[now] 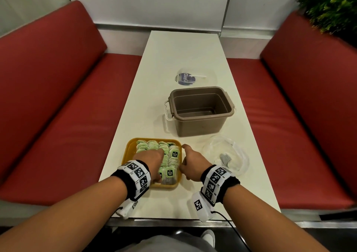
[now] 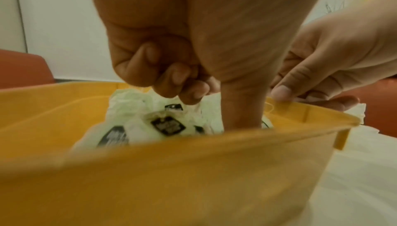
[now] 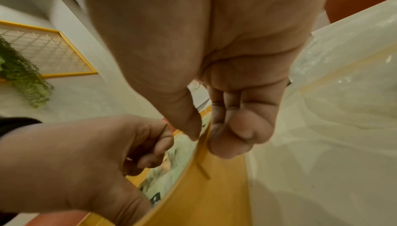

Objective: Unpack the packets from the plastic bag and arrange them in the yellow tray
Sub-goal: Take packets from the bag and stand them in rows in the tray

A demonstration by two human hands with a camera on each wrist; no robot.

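Observation:
The yellow tray (image 1: 127, 151) (image 2: 193, 170) (image 3: 214, 187) sits near the table's front edge, filled with rows of green packets (image 1: 174, 154) (image 2: 167, 124) (image 3: 169, 167). My left hand (image 1: 159, 165) (image 2: 193, 94) (image 3: 86, 153) is over them, thumb pushed down among the packets, other fingers curled. Whether it pinches a packet is hidden. My right hand (image 1: 185, 161) (image 3: 206, 136) (image 2: 311, 80) pinches the tray's right rim, thumb inside and fingers outside. The clear plastic bag (image 1: 228, 155) (image 3: 343, 94) lies to the right, with a grey packet (image 1: 225, 158) inside.
An empty brown bin (image 1: 201, 111) stands just behind the tray and bag. A clear lid with a blue label (image 1: 186, 78) lies farther back on the white table (image 1: 183, 49). Red benches (image 1: 58, 116) (image 1: 289, 116) flank the table on both sides.

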